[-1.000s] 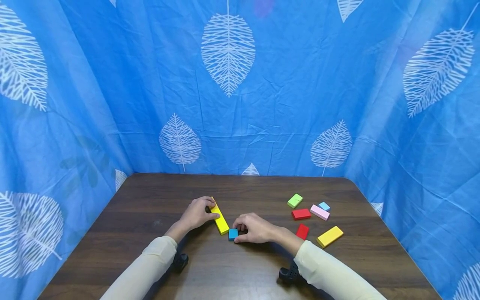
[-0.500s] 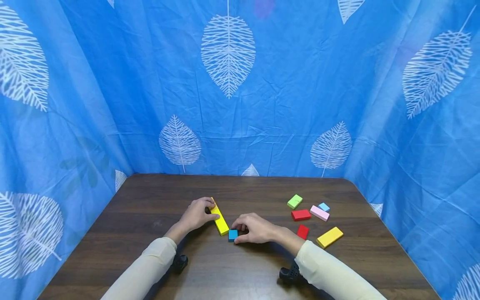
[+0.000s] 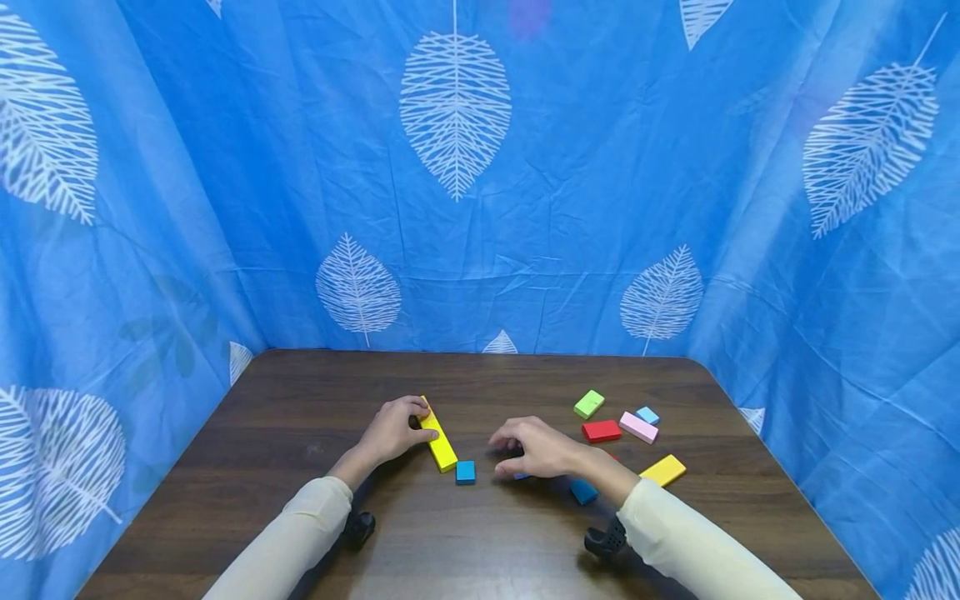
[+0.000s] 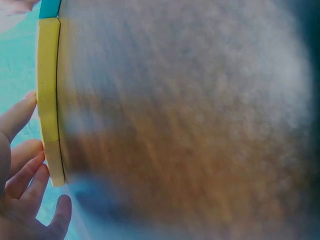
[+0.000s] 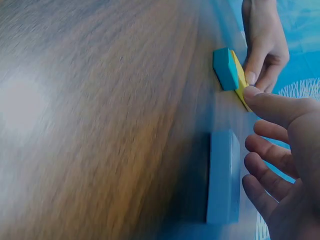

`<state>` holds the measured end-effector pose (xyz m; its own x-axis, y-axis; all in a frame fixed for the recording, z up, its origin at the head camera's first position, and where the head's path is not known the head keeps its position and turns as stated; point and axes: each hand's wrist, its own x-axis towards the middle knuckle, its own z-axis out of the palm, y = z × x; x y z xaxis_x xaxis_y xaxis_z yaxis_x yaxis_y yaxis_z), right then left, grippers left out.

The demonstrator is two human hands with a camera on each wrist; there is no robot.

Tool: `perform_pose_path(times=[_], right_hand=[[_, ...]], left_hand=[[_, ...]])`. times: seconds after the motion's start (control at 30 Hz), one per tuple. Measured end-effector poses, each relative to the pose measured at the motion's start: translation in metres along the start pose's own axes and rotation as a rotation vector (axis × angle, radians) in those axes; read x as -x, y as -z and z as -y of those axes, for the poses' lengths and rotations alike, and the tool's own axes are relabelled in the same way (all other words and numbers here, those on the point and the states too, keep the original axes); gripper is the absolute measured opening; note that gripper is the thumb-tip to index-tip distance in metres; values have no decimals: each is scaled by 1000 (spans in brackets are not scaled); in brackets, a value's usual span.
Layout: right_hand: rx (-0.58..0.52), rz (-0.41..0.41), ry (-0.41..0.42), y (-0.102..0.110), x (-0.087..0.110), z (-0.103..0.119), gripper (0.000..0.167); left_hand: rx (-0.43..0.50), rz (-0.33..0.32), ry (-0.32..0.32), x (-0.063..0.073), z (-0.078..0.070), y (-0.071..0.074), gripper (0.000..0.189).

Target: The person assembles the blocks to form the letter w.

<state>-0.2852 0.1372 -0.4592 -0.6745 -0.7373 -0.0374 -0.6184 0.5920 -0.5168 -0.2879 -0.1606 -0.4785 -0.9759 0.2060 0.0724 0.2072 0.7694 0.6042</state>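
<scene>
My left hand (image 3: 390,429) pinches a long yellow strip (image 3: 438,439) lying on the table between thumb and fingers. A seam in the left wrist view divides this strip (image 4: 48,80) into two yellow blocks end to end. Against its near end lies a small blue block (image 3: 465,472), which shows as teal (image 5: 225,70) in the right wrist view. To the right of that block hovers my right hand (image 3: 543,450), its fingers loosely bent around nothing. Beneath it, a blue block (image 5: 223,177) lies on the table, mostly hidden by the hand in the head view.
A dark blue block (image 3: 583,492) lies beneath the right forearm. Farther right are a green block (image 3: 588,404), a red block (image 3: 602,431), a pink block (image 3: 639,427), a light blue block (image 3: 647,415) and a yellow block (image 3: 663,470). A blue curtain (image 3: 480,208) surrounds the table.
My right hand has let go of the small blue block and moved right, which uncovers blue blocks near its forearm and covers most of one red block. My left hand stays on the yellow strip.
</scene>
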Motion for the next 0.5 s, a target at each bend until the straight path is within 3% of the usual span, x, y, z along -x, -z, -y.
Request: perform_pose_path(times=[0.5], right_hand=[[14, -6, 24, 11, 22, -17, 37]], left_hand=[[8, -2, -25, 1, 1, -1, 44]])
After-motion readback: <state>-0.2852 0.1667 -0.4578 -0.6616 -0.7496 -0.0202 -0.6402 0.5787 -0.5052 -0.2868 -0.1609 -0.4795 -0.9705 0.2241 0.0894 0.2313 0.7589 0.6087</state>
